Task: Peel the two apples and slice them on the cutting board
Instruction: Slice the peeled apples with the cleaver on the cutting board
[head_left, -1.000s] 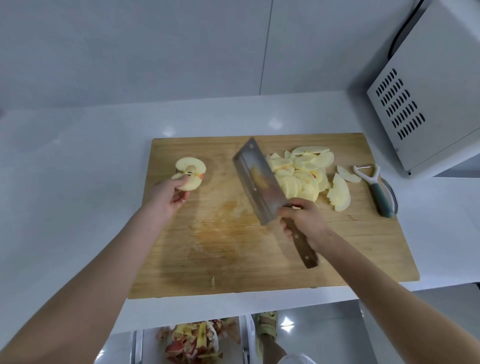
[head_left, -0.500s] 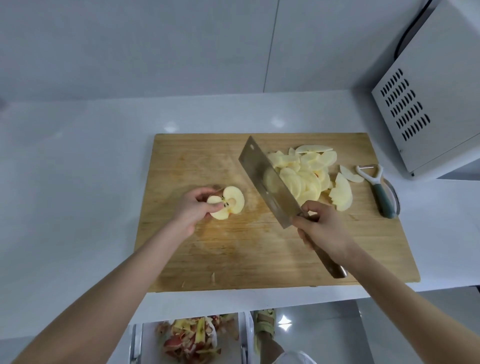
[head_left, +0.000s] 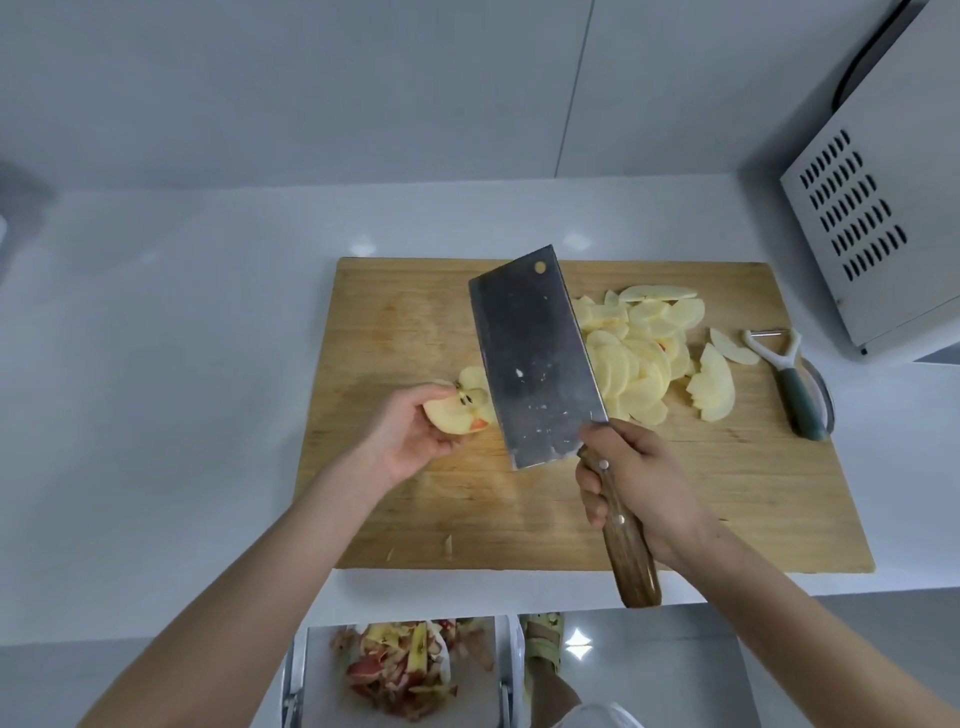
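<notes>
As right hand (head_left: 640, 486) grips it, cleaver (head_left: 535, 358) points away.

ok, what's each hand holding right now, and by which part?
Left hand holds the apple core piece by its rounded outer side, seeded cut face up. Right hand grips the cleaver by its wooden handle, just behind the blade.

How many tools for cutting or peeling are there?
2. A cleaver is held in the right hand over the cutting board, and a peeler lies at the board's right edge. None seems hidden.
</notes>
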